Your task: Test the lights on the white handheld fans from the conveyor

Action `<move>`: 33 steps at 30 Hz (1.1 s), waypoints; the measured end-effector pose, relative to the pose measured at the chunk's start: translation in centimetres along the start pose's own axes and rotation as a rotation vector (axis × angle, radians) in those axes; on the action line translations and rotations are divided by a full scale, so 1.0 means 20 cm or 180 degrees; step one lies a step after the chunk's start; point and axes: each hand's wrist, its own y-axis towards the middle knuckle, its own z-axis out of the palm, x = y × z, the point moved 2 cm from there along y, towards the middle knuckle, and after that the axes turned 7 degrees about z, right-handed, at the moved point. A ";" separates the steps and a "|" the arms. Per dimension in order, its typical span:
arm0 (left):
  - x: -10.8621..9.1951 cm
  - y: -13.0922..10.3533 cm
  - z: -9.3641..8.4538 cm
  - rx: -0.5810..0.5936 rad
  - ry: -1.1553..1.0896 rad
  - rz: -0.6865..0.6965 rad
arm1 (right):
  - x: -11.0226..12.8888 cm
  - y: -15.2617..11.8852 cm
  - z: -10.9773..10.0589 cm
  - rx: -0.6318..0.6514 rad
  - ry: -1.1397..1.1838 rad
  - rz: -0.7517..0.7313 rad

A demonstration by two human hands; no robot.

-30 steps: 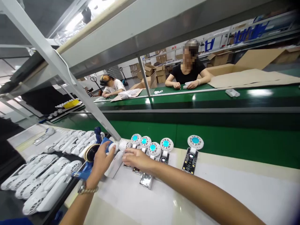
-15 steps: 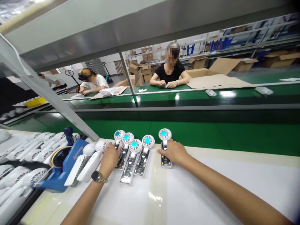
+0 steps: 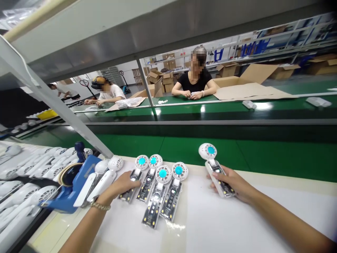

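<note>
Green conveyor ran beyond the white worktop. A blue tape dispenser stood left of four open fans. The right hand gripped a fifth fan; the left hand curled over the leftmost of the four.

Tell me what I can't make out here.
All in the head view:
Back of the fan in the right hand: faces away.
Part of the leftmost blue-centred fan: under the left hand.
Fine circuit board markings: too small.
Some white fans: cut off by the left edge.
</note>
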 end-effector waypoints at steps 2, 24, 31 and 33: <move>-0.02 0.03 0.02 -0.0020 -0.0652 -0.0037 | -0.01 -0.01 -0.04 -0.0065 0.0429 -0.0104; 0.06 0.11 0.14 -0.0694 -0.3425 0.0141 | -0.02 -0.01 -0.14 -0.0721 0.0624 -0.0299; 0.04 0.12 0.14 -0.0803 -0.3600 0.0035 | -0.01 0.00 -0.13 -0.0763 0.0698 -0.0445; 0.03 0.12 0.13 -0.0848 -0.3585 -0.0065 | 0.00 0.00 -0.13 -0.0780 0.0685 -0.0510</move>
